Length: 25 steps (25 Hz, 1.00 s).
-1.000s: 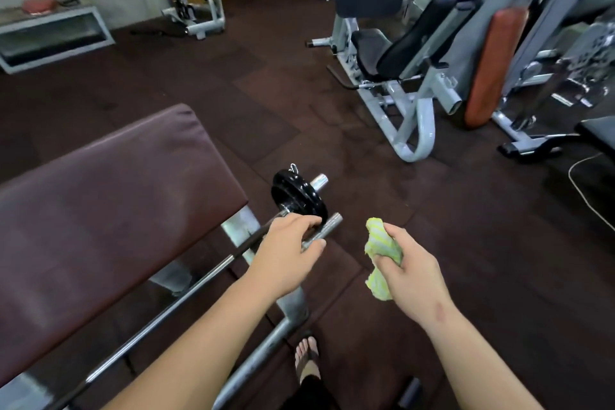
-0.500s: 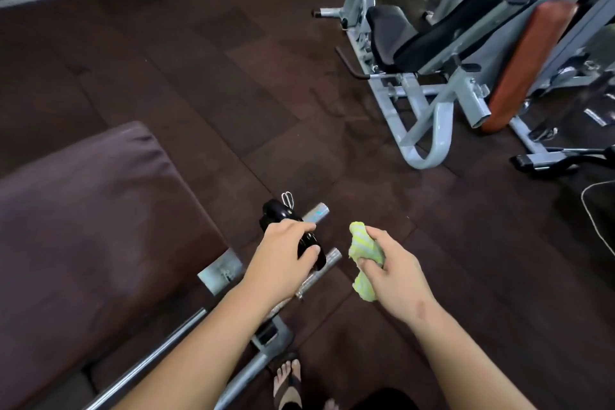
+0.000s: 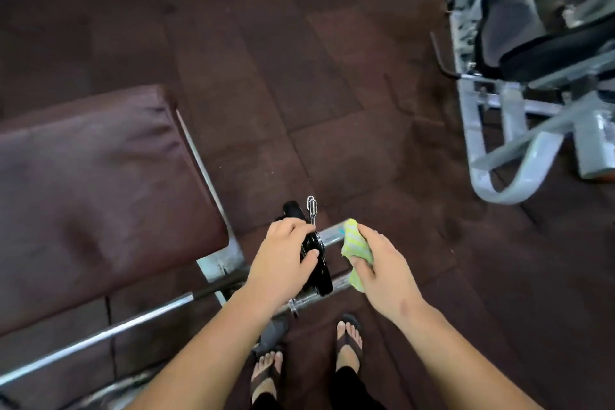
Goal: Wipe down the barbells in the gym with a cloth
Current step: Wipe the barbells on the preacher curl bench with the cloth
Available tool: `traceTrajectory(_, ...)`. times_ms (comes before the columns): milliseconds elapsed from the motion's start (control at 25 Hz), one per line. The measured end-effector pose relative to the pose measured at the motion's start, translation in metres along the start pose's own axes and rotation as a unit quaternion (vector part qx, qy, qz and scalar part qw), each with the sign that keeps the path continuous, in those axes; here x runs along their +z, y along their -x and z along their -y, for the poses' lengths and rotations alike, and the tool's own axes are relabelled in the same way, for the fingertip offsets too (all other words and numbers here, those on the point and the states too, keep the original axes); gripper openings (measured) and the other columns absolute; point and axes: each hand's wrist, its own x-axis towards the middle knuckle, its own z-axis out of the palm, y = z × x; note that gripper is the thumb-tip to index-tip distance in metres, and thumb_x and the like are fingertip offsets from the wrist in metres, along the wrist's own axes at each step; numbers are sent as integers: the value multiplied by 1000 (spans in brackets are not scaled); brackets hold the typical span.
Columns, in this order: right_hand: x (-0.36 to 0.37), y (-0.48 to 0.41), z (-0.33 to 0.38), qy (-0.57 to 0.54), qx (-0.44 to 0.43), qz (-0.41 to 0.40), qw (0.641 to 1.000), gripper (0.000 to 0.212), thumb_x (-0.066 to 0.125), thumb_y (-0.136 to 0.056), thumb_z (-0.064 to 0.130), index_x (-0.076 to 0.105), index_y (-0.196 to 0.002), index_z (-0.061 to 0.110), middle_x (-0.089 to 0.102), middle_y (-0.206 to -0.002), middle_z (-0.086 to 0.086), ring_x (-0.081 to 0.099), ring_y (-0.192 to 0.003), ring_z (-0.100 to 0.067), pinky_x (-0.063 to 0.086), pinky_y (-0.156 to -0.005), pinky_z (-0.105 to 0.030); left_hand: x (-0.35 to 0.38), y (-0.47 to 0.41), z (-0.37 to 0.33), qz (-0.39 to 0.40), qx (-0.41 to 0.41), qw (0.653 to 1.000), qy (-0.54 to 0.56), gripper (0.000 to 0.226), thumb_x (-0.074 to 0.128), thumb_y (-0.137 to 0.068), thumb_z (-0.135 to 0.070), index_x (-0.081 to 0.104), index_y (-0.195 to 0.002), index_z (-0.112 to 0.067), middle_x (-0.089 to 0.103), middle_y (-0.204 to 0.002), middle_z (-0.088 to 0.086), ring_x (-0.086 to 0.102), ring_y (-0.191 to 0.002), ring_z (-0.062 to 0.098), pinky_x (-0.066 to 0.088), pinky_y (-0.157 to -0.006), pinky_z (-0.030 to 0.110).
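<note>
A chrome barbell (image 3: 100, 339) lies across the rack beside the padded bench, running from lower left to its sleeve end (image 3: 331, 236). A black weight plate (image 3: 316, 271) with a spring collar (image 3: 311, 210) sits near that end. My left hand (image 3: 283, 263) grips the black plate, thumb on its face. In my right hand (image 3: 382, 271) is a bunched yellow-green cloth (image 3: 356, 245), pinched against the bar's sleeve end just right of the plate.
A maroon padded bench (image 3: 100, 196) fills the left. A grey-framed exercise machine (image 3: 519, 130) with a black seat stands at the right. Dark rubber floor tiles (image 3: 299, 76) lie ahead. My sandalled feet (image 3: 347, 343) stand just below the bar.
The view tilted down and closer. My left hand moved from the bar onto the black plate. My right hand brought the cloth left, up to the sleeve end.
</note>
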Motion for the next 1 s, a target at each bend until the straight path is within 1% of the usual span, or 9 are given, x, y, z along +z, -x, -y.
traceTrajectory(200, 14, -68, -45, 80, -110, 72, 988, 67, 60, -94, 8, 41, -155, 24, 55, -142, 1, 51, -128, -24, 42, -109, -32, 36, -19, -4, -45, -74, 996, -3, 54, 62, -88, -31, 50, -140, -22, 37, -152, -3, 25, -143, 16, 27, -119, 34)
traceTrajectory(320, 29, -102, -70, 115, -125, 66, 983, 72, 59, -90, 4, 40, -156, 26, 53, -145, -1, 49, -131, -27, 46, -109, -42, 58, -31, -2, -37, -90, 995, -8, 60, 63, -89, -33, 45, -144, -22, 28, -159, -2, 16, -150, 17, 20, -122, 34)
traceTrajectory(400, 45, -115, -83, 149, -121, 74, 979, 75, 59, -88, 3, 38, -157, 25, 50, -150, -5, 45, -138, -29, 40, -115, -43, 70, -34, 1, -36, -93, 995, -13, 61, 63, -89, -34, 44, -145, -21, 27, -160, -2, 13, -151, 17, 18, -123, 35)
traceTrajectory(520, 80, -117, -91, 233, -154, 118, 953, 75, 59, -93, 19, 29, -161, 23, 32, -167, -9, 22, -156, -33, 23, -126, -53, 82, -34, 3, -57, -95, 994, -12, 60, 63, -88, -32, 44, -144, -23, 26, -161, -4, 8, -152, 16, 11, -122, 29)
traceTrajectory(600, 96, -116, -95, 266, -191, 117, 937, 69, 52, -95, 29, 29, -160, 22, 27, -169, -9, 17, -158, -34, 20, -126, -58, 88, -33, 3, -68, -96, 993, -7, 60, 63, -87, -30, 44, -144, -25, 24, -161, -6, 5, -153, 14, 8, -120, 26)
traceTrajectory(680, 93, -116, -106, 274, -223, 107, 930, 62, 40, -100, 32, 28, -161, 24, 27, -170, -7, 18, -158, -32, 21, -126, -57, 91, -31, 6, -72, -96, 993, -11, 60, 63, -88, -29, 43, -145, -25, 22, -162, -7, 3, -153, 12, 7, -120, 26)
traceTrajectory(760, 80, -116, -122, 266, -218, 82, 936, 63, 47, -101, 26, 28, -161, 27, 27, -170, -5, 19, -158, -31, 22, -126, -56, 93, -30, 8, -69, -93, 993, -10, 60, 63, -89, -30, 43, -146, -23, 22, -162, -8, 3, -153, 11, 8, -121, 26)
traceTrajectory(880, 82, -116, -118, 259, -171, 54, 949, 67, 57, -99, 19, 30, -160, 24, 27, -169, -9, 19, -158, -33, 22, -126, -56, 93, -29, 9, -68, -90, 994, -6, 60, 62, -89, -31, 44, -146, -20, 24, -161, -7, 4, -153, 12, 9, -122, 28)
traceTrajectory(1000, 107, -117, -94, 280, -203, 80, 935, 77, 68, -88, 19, 36, -158, 16, 34, -166, -13, 22, -157, -37, 18, -126, -56, 92, -30, 10, -68, -90, 994, 3, 61, 63, -88, -31, 44, -145, -22, 25, -161, -7, 5, -153, 11, 12, -123, 31)
